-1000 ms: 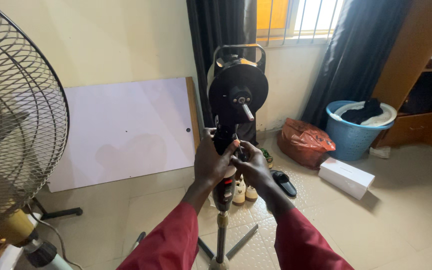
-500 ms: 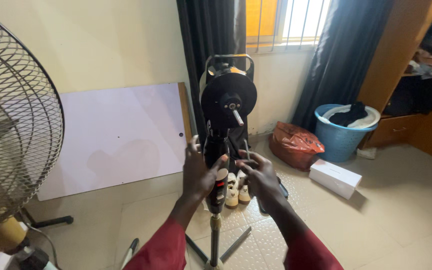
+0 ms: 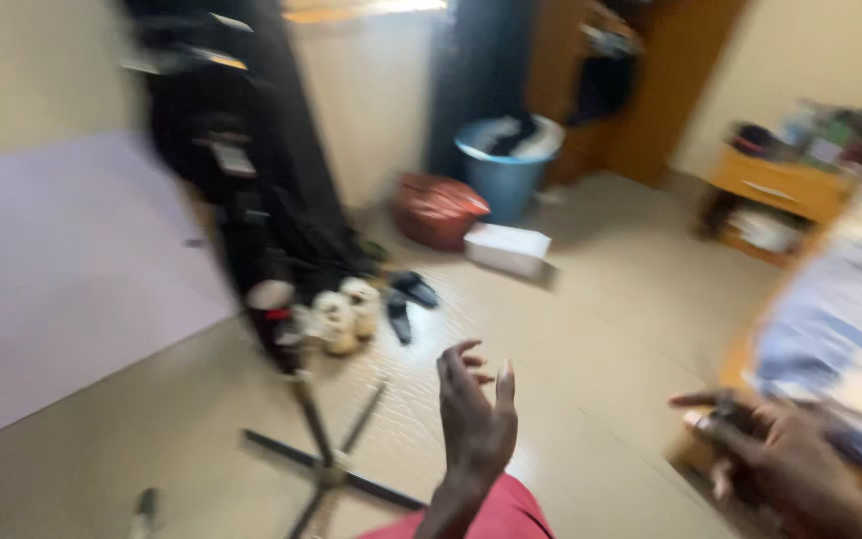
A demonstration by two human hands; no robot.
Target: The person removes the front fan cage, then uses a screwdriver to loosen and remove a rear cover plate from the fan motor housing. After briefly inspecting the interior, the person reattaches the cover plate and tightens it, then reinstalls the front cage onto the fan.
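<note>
A: We log a pale tiled floor (image 3: 601,329), cream walls (image 3: 32,70), dark curtains (image 3: 476,70) under a bright window strip.

B: We add a wooden wardrobe (image 3: 670,80), a blue tub (image 3: 506,165), a low wooden cabinet (image 3: 780,185). The view is motion-blurred.

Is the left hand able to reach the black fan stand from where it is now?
Probably yes. The left hand is open and empty, and only bare floor shows between it and the black fan stand to its left. The picture is blurred, so the true gap is hard to judge.
</note>
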